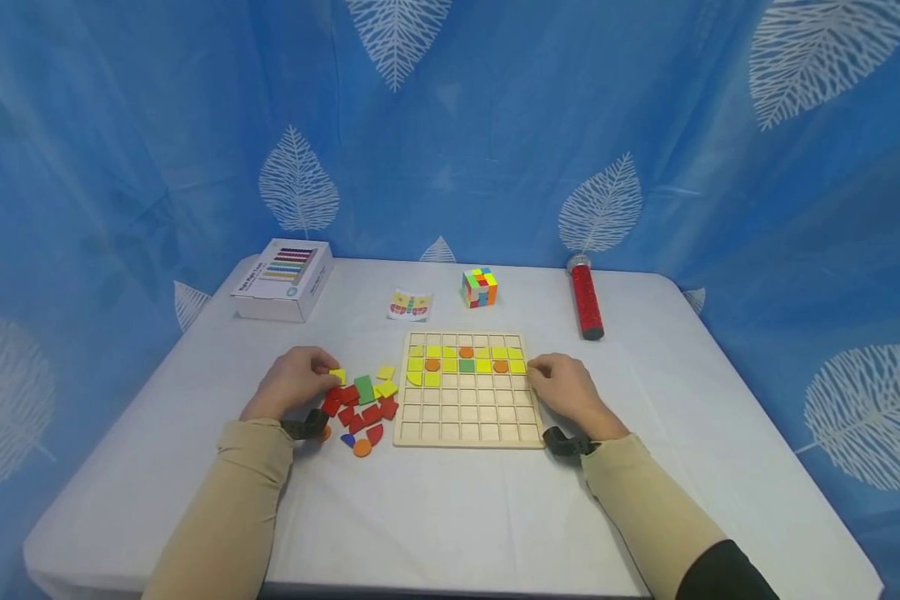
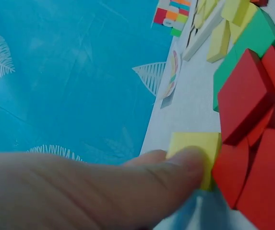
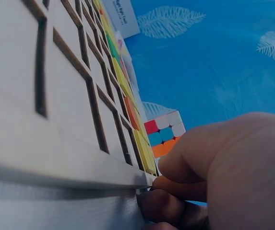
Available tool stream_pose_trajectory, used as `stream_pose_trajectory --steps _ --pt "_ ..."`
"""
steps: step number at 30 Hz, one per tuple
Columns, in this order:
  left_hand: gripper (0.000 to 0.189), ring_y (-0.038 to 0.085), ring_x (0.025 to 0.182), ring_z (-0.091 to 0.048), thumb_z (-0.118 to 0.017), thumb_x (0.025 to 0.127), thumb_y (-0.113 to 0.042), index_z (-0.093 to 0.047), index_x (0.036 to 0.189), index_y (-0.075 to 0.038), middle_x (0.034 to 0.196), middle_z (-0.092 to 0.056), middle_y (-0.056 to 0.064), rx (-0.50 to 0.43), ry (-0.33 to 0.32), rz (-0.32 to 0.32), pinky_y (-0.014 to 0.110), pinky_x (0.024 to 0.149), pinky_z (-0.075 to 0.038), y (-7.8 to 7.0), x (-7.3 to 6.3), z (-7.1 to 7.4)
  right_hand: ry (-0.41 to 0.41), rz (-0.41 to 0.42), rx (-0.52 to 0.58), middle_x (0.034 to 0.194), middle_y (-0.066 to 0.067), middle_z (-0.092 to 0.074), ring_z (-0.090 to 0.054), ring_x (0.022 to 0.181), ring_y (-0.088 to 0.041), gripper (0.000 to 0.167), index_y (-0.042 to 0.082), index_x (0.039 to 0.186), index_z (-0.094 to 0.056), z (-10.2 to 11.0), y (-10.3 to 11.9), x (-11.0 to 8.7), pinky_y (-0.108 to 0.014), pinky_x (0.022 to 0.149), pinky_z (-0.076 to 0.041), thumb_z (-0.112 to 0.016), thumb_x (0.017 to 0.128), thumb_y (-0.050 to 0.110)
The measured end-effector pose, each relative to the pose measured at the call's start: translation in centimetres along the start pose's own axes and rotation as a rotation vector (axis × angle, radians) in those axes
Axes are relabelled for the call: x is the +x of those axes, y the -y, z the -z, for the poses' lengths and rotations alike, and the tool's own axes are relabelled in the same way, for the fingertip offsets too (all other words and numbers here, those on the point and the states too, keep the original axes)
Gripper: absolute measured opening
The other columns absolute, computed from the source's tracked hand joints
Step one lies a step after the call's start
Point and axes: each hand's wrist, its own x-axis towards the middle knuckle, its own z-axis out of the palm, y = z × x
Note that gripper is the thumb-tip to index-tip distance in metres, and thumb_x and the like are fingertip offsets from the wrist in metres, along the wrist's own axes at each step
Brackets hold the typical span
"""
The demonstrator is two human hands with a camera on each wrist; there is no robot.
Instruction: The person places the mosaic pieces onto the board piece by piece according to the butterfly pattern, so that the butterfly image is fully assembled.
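My left hand (image 1: 294,382) pinches a yellow square tile (image 2: 195,143) between thumb and fingers, at the upper left of a loose pile of tiles. Red tiles (image 2: 247,96) lie right beside it, with a green tile (image 1: 364,389) among them. A wooden grid board (image 1: 465,408) lies flat to the right of the pile. Yellow, orange and green pieces fill several cells in its upper rows, while the lower rows hold none. At the board's right edge, my right hand (image 1: 565,385) grips the rim with curled fingers; the lower fingertips are partly hidden.
Behind the board lie a small pattern card (image 1: 410,305) and a colour cube (image 1: 480,287). A white box (image 1: 283,279) stands at the back left, a red tube (image 1: 587,300) at the back right. Orange discs (image 1: 362,447) lie at the pile's near side.
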Motion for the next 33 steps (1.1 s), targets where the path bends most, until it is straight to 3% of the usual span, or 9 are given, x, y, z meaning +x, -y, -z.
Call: stream_pose_trajectory --steps 6,11,15,21,23,27,30,33 --pt "0.025 0.032 0.107 -0.057 -0.068 0.099 -0.024 -0.068 0.118 -0.008 0.118 -0.063 0.014 -0.047 -0.051 -0.018 0.050 0.097 -0.050 -0.2 -0.1 0.1 0.000 -0.001 -0.003 0.124 -0.015 -0.072 -0.064 0.117 -0.033 0.037 0.002 0.126 -0.071 0.0 0.1 0.1 -0.053 0.104 -0.048 -0.058 0.099 0.023" --pt "0.023 0.031 0.114 -0.056 -0.066 0.101 -0.026 -0.070 0.118 -0.012 0.124 -0.065 0.012 -0.138 -0.111 -0.122 0.050 0.100 -0.049 -1.3 -0.2 -0.9 0.002 -0.002 0.003 0.125 -0.016 -0.071 -0.063 0.121 -0.035 0.037 0.002 0.127 -0.070 -0.1 0.2 0.2 -0.053 0.105 -0.048 -0.058 0.099 0.023" --pt "0.020 0.028 0.107 -0.057 -0.069 0.099 -0.027 -0.074 0.114 -0.014 0.116 -0.069 0.008 -0.191 -0.073 -0.221 0.042 0.092 -0.050 -4.0 -0.8 -2.6 0.001 -0.009 -0.001 0.125 -0.016 -0.071 -0.063 0.121 -0.035 0.038 0.002 0.127 -0.070 -0.2 0.1 0.2 -0.053 0.105 -0.048 -0.058 0.099 0.024" --pt "0.015 0.023 0.094 -0.059 -0.073 0.095 -0.028 -0.078 0.104 -0.017 0.102 -0.073 -0.001 -0.126 -0.011 -0.351 0.036 0.081 -0.050 -8.5 -1.1 -4.4 0.002 -0.010 0.008 0.124 -0.015 -0.072 -0.064 0.120 -0.034 0.038 0.002 0.126 -0.071 -0.2 0.1 0.0 -0.053 0.105 -0.048 -0.057 0.098 0.023" --pt "0.015 0.022 0.094 -0.060 -0.073 0.095 -0.029 -0.079 0.103 -0.018 0.101 -0.073 -0.002 -0.095 -0.015 -0.358 0.038 0.083 -0.052 -9.6 -0.8 -5.1 0.003 -0.011 0.010 0.124 -0.015 -0.072 -0.064 0.119 -0.033 0.037 0.002 0.126 -0.071 -0.2 0.1 0.0 -0.053 0.104 -0.048 -0.057 0.098 0.023" --pt "0.015 0.019 0.096 -0.062 -0.075 0.093 -0.029 -0.081 0.103 -0.020 0.101 -0.074 -0.005 -0.039 -0.030 -0.306 0.039 0.087 -0.053 -11.1 -0.1 -6.8 -0.004 -0.010 0.013 0.123 -0.015 -0.073 -0.064 0.117 -0.033 0.037 0.001 0.125 -0.072 -0.2 -0.1 0.2 -0.053 0.103 -0.049 -0.058 0.099 0.023" --pt "0.013 0.018 0.097 -0.063 -0.076 0.093 -0.028 -0.081 0.103 -0.020 0.102 -0.074 -0.005 0.006 -0.047 -0.272 0.039 0.088 -0.053 -11.6 0.4 -8.0 -0.004 -0.008 0.013 0.123 -0.015 -0.073 -0.064 0.117 -0.032 0.037 0.002 0.125 -0.072 -0.2 -0.1 0.1 -0.053 0.103 -0.049 -0.058 0.099 0.023" --pt "0.013 0.018 0.097 -0.063 -0.076 0.094 -0.027 -0.081 0.104 -0.019 0.105 -0.074 -0.004 0.052 -0.057 -0.277 0.040 0.088 -0.053 -11.7 0.7 -8.8 -0.006 -0.017 0.016 0.123 -0.014 -0.073 -0.065 0.115 -0.031 0.036 0.002 0.125 -0.072 -0.3 -0.1 0.1 -0.052 0.103 -0.049 -0.058 0.099 0.023"
